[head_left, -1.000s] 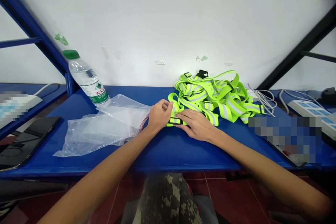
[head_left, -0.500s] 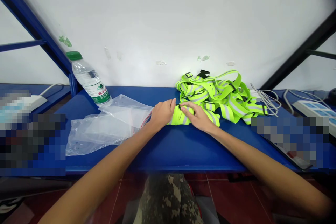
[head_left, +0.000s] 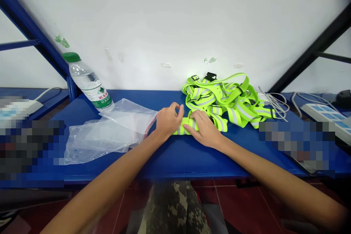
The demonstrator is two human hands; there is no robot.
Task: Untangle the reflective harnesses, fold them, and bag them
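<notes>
left hand: the left hand is half closed, fingers curled against the end of the band; whether it grips, i cannot tell.
right hand: the right hand lies nearly flat across the band, fingers spread a little; any grip is hidden.
band: a folded reflective band, neon yellow with silver stripes, lies flat between both hands on the tabletop.
just beyond: a tangled pile of reflective straps with black buckles sits touching the band.
left side: a clear zip bag lies beside the left hand; a water bottle leans behind it.
right side: white cables and a power strip.
</notes>
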